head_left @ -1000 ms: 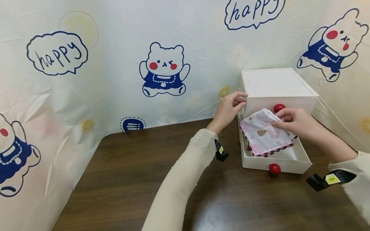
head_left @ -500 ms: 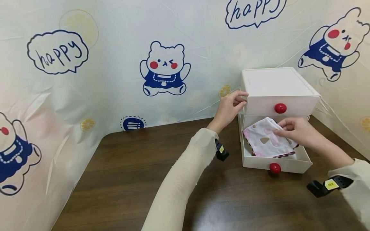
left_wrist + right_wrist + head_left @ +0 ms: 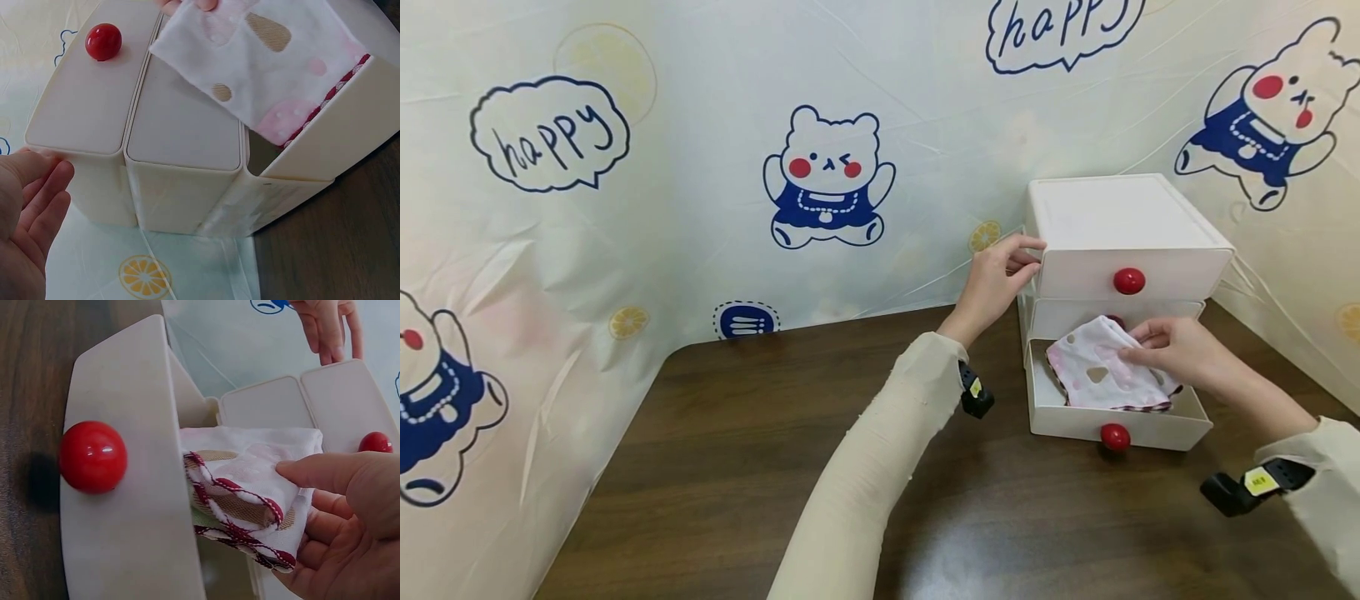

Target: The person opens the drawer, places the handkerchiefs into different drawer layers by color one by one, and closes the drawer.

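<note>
My right hand (image 3: pixel 1176 354) pinches a folded white handkerchief (image 3: pixel 1105 367) between thumb and fingers. Pink and tan patches cover it, and a dark red-and-white stitched edge (image 3: pixel 240 494) shows in the right wrist view. The handkerchief hangs over the pulled-out bottom drawer (image 3: pixel 1150 429), its lower edge down inside the drawer's front wall. That drawer belongs to a white drawer cabinet (image 3: pixel 1131 212) at the right. At the cabinet's upper left front corner, my left hand (image 3: pixel 988 283) rests its fingertips; the left wrist view shows its thumb against the edge and its other fingers loosely bent.
Red round knobs mark the top drawer (image 3: pixel 103 42) and the bottom drawer (image 3: pixel 94 456). Top and middle drawers are pushed in. Brown wooden table (image 3: pixel 737 467) spreads to the left and in front. A printed curtain (image 3: pixel 700 167) hangs behind, close to the cabinet.
My right hand has lowered the handkerchief into the bottom drawer and shifted slightly right, uncovering the top knob and the middle drawer's front. The left hand has stayed at the cabinet corner.
</note>
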